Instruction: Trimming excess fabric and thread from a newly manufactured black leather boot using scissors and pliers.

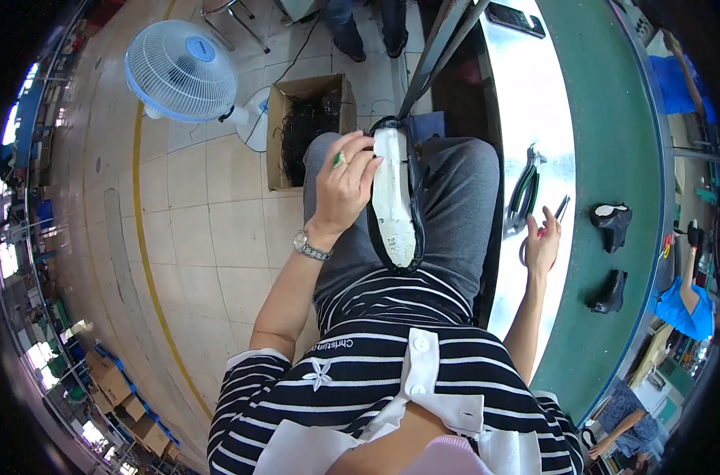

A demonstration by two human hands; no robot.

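Note:
My left hand (345, 184), with a green-stoned ring and a wristwatch, grips the edge of a shoe (393, 198) above my lap. The shoe is turned sole side up, showing a long whitish insole board with a black upper wrapped round its rim. My right hand (542, 247) is over the shiny metal bench strip, its thumb and fingers spread around a small red-handled tool (542, 233). A dark pointed end (563, 207) shows beyond the fingers; the palm hides the rest. Beside this hand lie green-handled pliers (525, 190).
Two dark shoes (611, 226) stand on the green worktop (590, 142) at right. A phone (515, 20) lies on the metal strip's far end. Left are an open carton (310, 131) of black scraps and a standing fan (182, 73). Another person's legs (365, 28) are ahead; others sit right.

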